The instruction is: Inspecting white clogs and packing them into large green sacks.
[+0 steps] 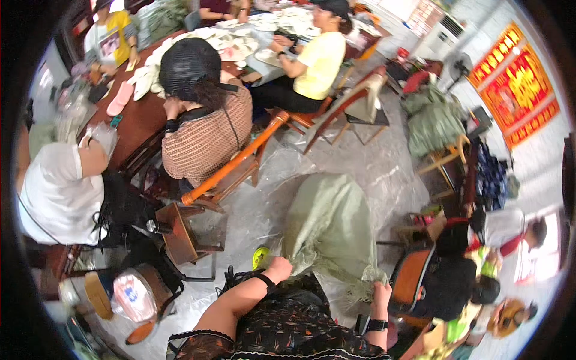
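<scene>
A large pale green woven sack [329,216] hangs in front of me, with its frayed, fringed edge toward my body. My left hand [278,270] is closed on the left corner of that edge, and a dark band circles the wrist. At the right corner, my right hand [381,292] is also closed on the sack, with a dark band on that wrist too. Between my hands the frayed threads spread out in front of my dark patterned clothes. Just left of the sack a yellow-green shoe [260,258] shows on the floor.
People sit around a brown table [135,135] piled with white pieces, at the far left. Wooden chairs [240,162] stand between me and them. A full green sack [433,120] rests at the right, near a fan [459,65]. An orange-backed chair [414,277] stands close on my right.
</scene>
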The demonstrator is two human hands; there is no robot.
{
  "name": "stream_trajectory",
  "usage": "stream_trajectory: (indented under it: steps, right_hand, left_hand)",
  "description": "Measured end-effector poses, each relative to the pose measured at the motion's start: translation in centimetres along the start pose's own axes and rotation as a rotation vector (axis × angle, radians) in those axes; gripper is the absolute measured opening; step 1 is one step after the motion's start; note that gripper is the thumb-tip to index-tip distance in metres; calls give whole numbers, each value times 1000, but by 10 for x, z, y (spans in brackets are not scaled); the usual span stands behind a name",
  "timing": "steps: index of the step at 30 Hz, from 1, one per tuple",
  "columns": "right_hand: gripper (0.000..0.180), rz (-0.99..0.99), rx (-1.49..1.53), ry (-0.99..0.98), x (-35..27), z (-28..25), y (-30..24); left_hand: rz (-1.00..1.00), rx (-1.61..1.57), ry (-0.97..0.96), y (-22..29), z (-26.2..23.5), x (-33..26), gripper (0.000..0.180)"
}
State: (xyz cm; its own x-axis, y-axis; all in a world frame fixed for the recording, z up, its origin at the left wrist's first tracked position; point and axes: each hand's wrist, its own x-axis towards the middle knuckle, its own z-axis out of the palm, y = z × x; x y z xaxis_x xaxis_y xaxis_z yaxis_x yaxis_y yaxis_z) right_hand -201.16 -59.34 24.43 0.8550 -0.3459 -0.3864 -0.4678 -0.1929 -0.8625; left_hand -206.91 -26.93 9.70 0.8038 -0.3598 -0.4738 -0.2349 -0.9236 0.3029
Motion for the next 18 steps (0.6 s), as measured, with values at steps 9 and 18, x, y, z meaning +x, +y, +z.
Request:
stream_trajectory:
  steps: [9,18]
  right_hand:
    - [28,-9,-20,-89,-149,-23,108]
    - [27,34,7,53,-295,-76,197]
  left_hand:
    - [-120,10,-84,28,94,-159,17]
    - [8,42,-120,74,181,-319,18]
